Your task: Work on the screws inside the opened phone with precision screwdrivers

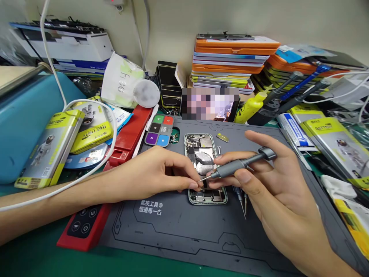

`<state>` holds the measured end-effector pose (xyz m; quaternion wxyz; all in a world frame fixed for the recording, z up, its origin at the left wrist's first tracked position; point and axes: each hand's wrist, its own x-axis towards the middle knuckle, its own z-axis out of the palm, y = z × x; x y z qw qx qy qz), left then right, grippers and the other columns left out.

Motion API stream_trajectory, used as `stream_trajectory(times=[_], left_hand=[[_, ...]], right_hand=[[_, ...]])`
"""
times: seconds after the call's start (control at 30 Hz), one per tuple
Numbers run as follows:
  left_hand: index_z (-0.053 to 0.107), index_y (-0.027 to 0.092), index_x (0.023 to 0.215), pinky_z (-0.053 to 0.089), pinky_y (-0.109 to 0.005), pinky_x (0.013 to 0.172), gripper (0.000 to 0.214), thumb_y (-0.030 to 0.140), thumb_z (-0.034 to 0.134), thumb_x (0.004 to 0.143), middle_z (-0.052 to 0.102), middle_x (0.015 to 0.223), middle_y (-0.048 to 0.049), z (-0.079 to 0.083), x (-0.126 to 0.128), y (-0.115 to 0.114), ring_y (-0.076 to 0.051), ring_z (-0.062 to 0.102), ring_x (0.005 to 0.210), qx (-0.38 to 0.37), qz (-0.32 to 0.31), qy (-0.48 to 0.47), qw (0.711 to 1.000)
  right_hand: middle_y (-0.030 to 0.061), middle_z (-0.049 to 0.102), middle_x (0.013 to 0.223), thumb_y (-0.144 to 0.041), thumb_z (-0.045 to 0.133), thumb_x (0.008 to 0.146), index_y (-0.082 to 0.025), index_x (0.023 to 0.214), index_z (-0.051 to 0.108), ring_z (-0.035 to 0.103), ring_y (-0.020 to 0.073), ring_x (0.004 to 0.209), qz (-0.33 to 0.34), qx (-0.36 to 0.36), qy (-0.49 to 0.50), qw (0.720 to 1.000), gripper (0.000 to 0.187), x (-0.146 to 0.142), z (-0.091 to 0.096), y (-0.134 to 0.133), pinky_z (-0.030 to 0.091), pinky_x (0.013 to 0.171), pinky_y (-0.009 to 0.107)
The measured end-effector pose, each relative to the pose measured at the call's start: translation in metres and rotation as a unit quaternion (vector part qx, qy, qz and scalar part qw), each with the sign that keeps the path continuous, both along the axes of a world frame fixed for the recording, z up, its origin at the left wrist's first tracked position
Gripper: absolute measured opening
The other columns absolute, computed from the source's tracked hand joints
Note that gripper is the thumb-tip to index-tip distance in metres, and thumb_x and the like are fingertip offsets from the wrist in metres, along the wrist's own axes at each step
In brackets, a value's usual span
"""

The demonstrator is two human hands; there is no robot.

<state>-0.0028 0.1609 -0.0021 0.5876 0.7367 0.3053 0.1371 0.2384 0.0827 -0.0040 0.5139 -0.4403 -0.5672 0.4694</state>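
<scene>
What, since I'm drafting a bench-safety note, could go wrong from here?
The screwdriver in the right hand points at the left hand above the opened phone; a slip might prick that hand or scratch the phone. The small yellowish piece loose on the mat could be knocked away. The white cable crossing in front of the left forearm might snag.

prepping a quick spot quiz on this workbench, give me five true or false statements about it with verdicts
1. The right hand holds a gray precision screwdriver. True.
2. The opened smartphone lies on a gray work mat. True.
3. The left hand grips a yellow battery box. False: it is at the screwdriver's tip.
4. A pad with colored squares lies left of the phone. True.
5. The squeeze bottle is red. False: the bottle is yellow.
</scene>
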Motion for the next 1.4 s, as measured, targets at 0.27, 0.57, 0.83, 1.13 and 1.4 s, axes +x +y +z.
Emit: stream_trajectory(times=[0.27,0.57,0.83,1.13,1.4], left_hand=[[0.081,0.022,0.108,0.054,-0.009,0.083,0.014,0.027,0.07,0.101,0.081,0.105,0.0068,0.0,0.001,0.002,-0.006,0.075,0.094,-0.011,-0.011,-0.022,1.0],[0.082,0.022,0.108,0.055,-0.011,0.086,0.014,0.027,0.07,0.101,0.081,0.105,0.0052,0.001,0.0,0.001,-0.008,0.075,0.095,-0.041,-0.015,-0.033,0.999],[0.084,0.026,0.106,0.05,-0.009,0.067,0.015,0.032,0.072,0.1,0.08,0.093,0.0067,0.001,0.001,0.002,-0.004,0.068,0.076,-0.017,0.011,0.006,1.0],[0.077,0.021,0.103,0.051,-0.011,0.059,0.026,0.041,0.061,0.107,0.079,0.102,0.0023,0.005,0.004,-0.003,-0.005,0.066,0.072,-0.034,0.06,0.005,0.998],[0.075,0.019,0.098,0.05,-0.012,0.057,0.026,0.033,0.057,0.108,0.078,0.096,0.0026,0.006,0.005,-0.002,-0.005,0.066,0.07,-0.025,0.056,0.008,0.998]], right_hand=[[0.0018,0.075,0.114,-0.024,0.055,0.11,-0.034,0.147,0.042,0.081,0.0133,0.085,0.005,-0.008,-0.011,1.0,0.04,0.001,0.001,0.002,0.069,0.081,0.02],[0.0025,0.076,0.112,-0.02,0.054,0.109,-0.032,0.146,0.044,0.081,0.0139,0.086,0.017,-0.006,0.011,1.0,0.04,0.002,0.001,0.003,0.069,0.079,0.02],[0.0053,0.077,0.11,-0.017,0.054,0.107,-0.029,0.149,0.044,0.08,0.0177,0.085,0.005,-0.011,0.058,0.998,0.045,0.005,0.004,0.006,0.071,0.08,0.027],[0.0079,0.067,0.128,-0.008,0.068,0.095,-0.037,0.152,0.05,0.074,0.02,0.093,-0.088,0.162,-0.136,0.973,0.066,-0.002,-0.002,-0.01,0.066,0.065,0.031],[0.0058,0.067,0.142,-0.003,0.068,0.092,-0.041,0.16,0.045,0.074,0.0221,0.102,-0.019,0.217,-0.251,0.943,0.082,0.005,-0.009,-0.012,0.068,0.08,0.039]])
